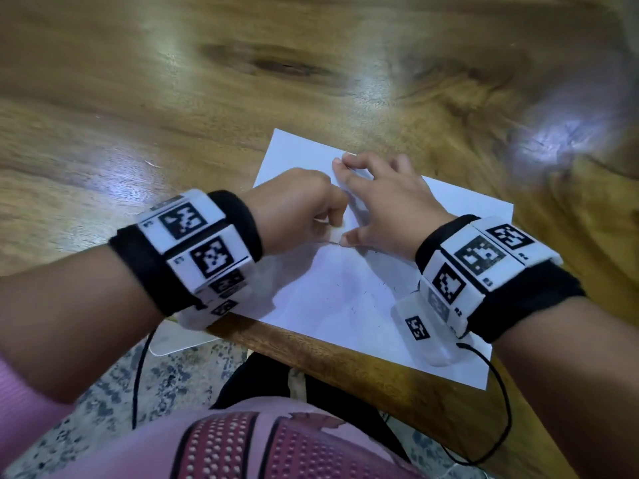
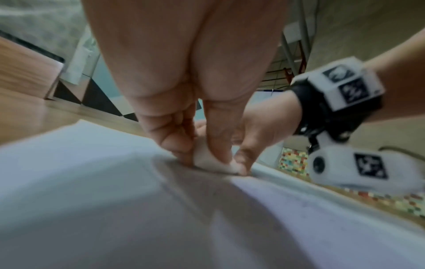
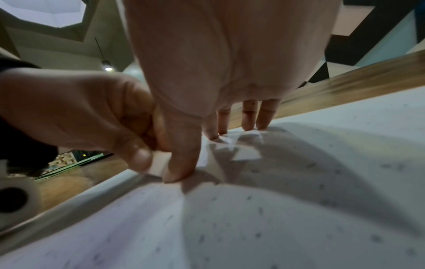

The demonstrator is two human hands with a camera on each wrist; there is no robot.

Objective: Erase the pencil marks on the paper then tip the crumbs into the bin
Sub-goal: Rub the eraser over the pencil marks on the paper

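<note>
A white sheet of paper (image 1: 345,292) lies at the near edge of the wooden table (image 1: 173,115). My left hand (image 1: 304,209) pinches a small white eraser (image 2: 204,160) and presses it onto the paper (image 2: 92,200). The eraser (image 3: 159,163) shows between the left thumb and fingers in the right wrist view. My right hand (image 1: 383,202) is spread on the paper (image 3: 299,209), its fingertips (image 3: 249,125) and thumb pressing the sheet flat beside the eraser. Small dark eraser crumbs (image 1: 359,299) are scattered over the near part of the sheet. No bin is in view.
The table's front edge (image 1: 345,357) runs just below the paper, whose near right corner overhangs it. A white flat object (image 1: 173,340) lies below the table edge on the left. Black cables (image 1: 498,402) hang from both wrist cameras. A speckled floor is below.
</note>
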